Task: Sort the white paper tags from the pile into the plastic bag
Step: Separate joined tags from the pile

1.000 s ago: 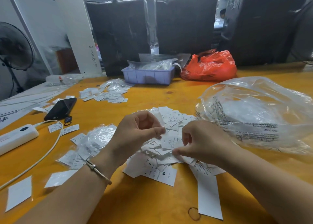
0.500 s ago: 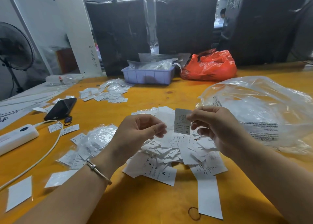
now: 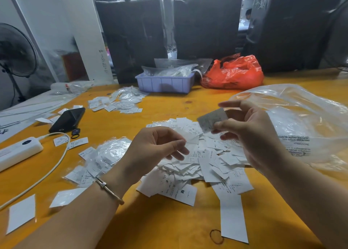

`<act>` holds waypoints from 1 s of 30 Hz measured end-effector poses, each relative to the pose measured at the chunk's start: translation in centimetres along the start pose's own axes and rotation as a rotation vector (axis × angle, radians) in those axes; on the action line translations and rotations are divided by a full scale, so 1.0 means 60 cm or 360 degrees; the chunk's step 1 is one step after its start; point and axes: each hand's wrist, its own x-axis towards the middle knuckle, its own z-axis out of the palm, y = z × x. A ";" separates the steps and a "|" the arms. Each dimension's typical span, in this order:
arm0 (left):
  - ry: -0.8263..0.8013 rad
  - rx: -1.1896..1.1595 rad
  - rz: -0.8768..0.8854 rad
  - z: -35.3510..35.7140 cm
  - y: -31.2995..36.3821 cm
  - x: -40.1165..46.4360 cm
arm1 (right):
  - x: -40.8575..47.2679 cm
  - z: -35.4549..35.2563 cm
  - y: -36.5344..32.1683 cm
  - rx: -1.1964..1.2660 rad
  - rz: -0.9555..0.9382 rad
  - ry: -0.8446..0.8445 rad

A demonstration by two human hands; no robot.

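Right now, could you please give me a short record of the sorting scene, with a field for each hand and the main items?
right hand: pinches one tag, raised above the pile
left hand: fingers loosely curled over the pile, holds nothing I can see
pile of tags: loose on the table, between both hands
plastic bag: clear, lying right of the pile
phone: far left, flat

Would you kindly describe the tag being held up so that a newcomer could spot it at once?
Start at the big clear plastic bag on the right of the yellow table. Just left of it, the right hand pinches one tag. It alone is raised above the pile of white paper tags and looks grey, in shadow.
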 end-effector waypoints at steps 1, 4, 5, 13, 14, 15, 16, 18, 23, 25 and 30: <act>-0.0012 0.0001 0.0003 0.000 0.001 -0.001 | -0.002 -0.001 -0.005 -0.0019 -0.0128 0.0020; -0.0044 -0.0007 0.0033 0.001 0.004 -0.003 | -0.011 0.002 -0.018 -0.0120 -0.0462 -0.0018; -0.0051 -0.0006 0.0043 0.001 0.004 -0.003 | -0.014 0.004 -0.020 -0.0180 -0.0533 -0.0043; -0.0084 -0.0032 0.0092 0.001 0.007 -0.005 | -0.026 0.019 -0.014 -0.0577 -0.0768 -0.0150; -0.0084 -0.0031 0.0097 0.001 0.007 -0.005 | -0.027 0.019 -0.013 -0.0607 -0.0789 -0.0151; -0.0083 -0.0028 0.0103 0.002 0.007 -0.005 | -0.027 0.019 -0.013 -0.0620 -0.0796 -0.0154; -0.0078 -0.0026 0.0110 0.002 0.007 -0.005 | -0.027 0.019 -0.012 -0.0622 -0.0795 -0.0158; -0.0055 -0.0035 0.0127 0.002 0.009 -0.006 | -0.028 0.020 -0.012 -0.0630 -0.0784 -0.0171; 0.0011 -0.0040 0.0153 0.002 0.010 -0.006 | -0.030 0.019 -0.016 -0.0617 -0.0819 -0.0152; 0.0048 -0.0065 0.0160 0.001 0.009 -0.005 | -0.030 0.017 -0.018 -0.0595 -0.0852 -0.0137; 0.0081 -0.0090 0.0178 0.000 0.007 -0.006 | -0.032 0.016 -0.018 -0.0615 -0.0893 -0.0121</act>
